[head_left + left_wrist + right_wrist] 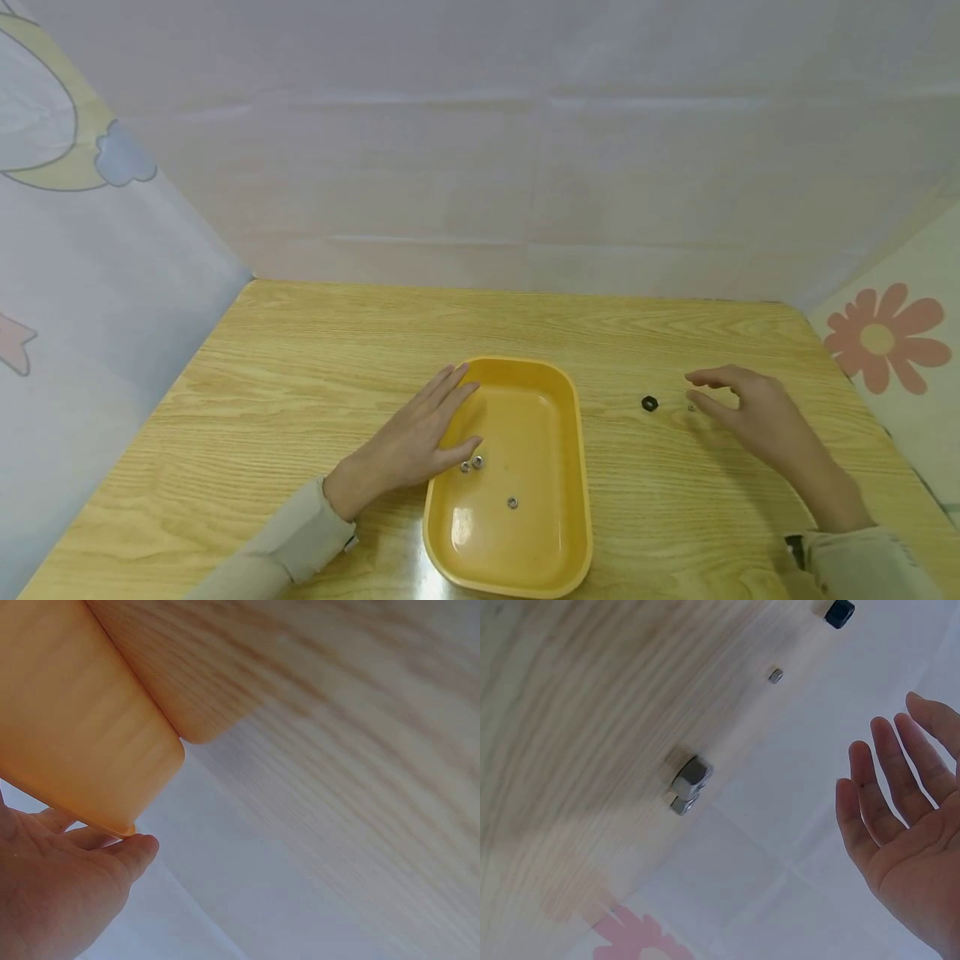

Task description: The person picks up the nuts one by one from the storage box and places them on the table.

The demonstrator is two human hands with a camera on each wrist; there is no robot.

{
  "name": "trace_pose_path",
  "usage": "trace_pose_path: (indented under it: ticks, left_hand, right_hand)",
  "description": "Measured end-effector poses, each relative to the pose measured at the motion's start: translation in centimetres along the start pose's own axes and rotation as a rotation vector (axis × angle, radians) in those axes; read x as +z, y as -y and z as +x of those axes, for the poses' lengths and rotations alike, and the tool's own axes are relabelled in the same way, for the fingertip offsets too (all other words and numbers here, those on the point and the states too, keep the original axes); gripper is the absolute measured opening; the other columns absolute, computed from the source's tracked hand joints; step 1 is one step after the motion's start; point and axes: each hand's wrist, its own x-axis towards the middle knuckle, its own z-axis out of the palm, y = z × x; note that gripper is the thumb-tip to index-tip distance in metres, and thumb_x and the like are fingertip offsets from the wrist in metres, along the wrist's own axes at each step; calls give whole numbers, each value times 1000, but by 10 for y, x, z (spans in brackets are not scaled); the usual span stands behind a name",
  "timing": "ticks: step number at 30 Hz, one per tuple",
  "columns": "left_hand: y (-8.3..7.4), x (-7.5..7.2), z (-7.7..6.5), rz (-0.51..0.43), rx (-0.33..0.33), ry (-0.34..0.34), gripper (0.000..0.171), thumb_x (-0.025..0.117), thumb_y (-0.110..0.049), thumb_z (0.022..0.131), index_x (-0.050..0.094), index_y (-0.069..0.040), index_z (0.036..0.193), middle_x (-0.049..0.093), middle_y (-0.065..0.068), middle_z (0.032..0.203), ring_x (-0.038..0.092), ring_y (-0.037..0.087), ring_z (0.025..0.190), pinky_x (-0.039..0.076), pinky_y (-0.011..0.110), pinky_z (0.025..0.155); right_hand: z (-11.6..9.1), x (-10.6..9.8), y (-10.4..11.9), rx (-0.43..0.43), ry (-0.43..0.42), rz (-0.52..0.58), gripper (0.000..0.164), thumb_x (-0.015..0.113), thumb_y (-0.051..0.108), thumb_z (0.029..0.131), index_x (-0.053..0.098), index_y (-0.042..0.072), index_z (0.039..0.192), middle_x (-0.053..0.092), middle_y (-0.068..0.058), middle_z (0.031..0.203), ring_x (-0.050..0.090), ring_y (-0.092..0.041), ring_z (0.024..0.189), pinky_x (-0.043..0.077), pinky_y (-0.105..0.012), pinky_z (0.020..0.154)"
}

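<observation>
A yellow tray (582, 467) lies on the table, with several small metal nuts inside, one a nut (513, 502) near its middle. My left hand (420, 433) rests on the tray's left rim with fairly straight fingers; the left wrist view shows its fingers at the tray's edge (131, 831). My right hand (757, 408) hovers over the table, thumb and fingers apart, nothing between them. Just under its fingertips lies a tiny metal nut (776, 676), and left of that a black nut (649, 403). The right wrist view also has a larger silver nut (692, 776) touching a smaller nut (682, 805).
The wood-grain table (337, 342) meets a pale sheet (450, 167) behind it. Printed side sheets stand at the left and right, one with a pink flower (876, 338).
</observation>
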Motion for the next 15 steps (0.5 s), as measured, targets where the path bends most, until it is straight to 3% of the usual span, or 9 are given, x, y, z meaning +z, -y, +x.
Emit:
trace_pose_path:
  ticks: [15]
  left_hand:
    - [-1, -1, -1, -28, -9, 13, 67, 46, -49, 90, 29, -13, 143, 17, 10, 153, 18, 29, 141, 27, 44, 111]
  right_hand:
    - [-2, 9, 37, -115, -5, -7, 26, 63, 28, 86, 66, 13, 108, 66, -7, 107, 61, -30, 96, 50, -49, 75]
